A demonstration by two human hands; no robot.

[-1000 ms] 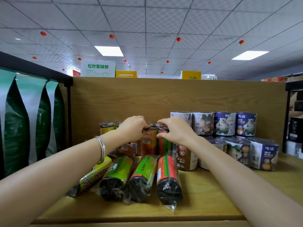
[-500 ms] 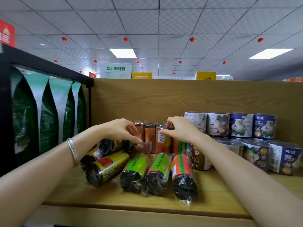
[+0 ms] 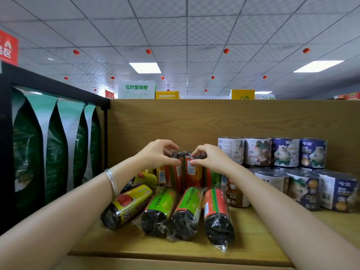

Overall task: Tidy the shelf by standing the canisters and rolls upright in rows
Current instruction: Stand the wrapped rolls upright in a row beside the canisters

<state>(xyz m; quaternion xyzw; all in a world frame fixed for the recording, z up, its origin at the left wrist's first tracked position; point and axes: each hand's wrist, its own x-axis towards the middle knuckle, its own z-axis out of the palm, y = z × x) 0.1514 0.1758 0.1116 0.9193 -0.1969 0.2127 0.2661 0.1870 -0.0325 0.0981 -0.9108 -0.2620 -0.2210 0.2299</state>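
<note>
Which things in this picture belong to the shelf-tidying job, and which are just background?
Belong to the job:
- left hand and right hand, each on top of the upright rolls
- lying rolls at the front
- canisters, stacked on the right
- shelf

Background:
- green bags
- ceiling lanterns
- signs

A shop: a wooden shelf (image 3: 253, 248) stocked with packaged rolls (image 3: 218, 213) and stacked canisters (image 3: 285, 152), hanging green bags (image 3: 56, 152) beside it, product signs (image 3: 137, 90) behind, red lanterns (image 3: 226, 51) under a tiled ceiling.
</note>
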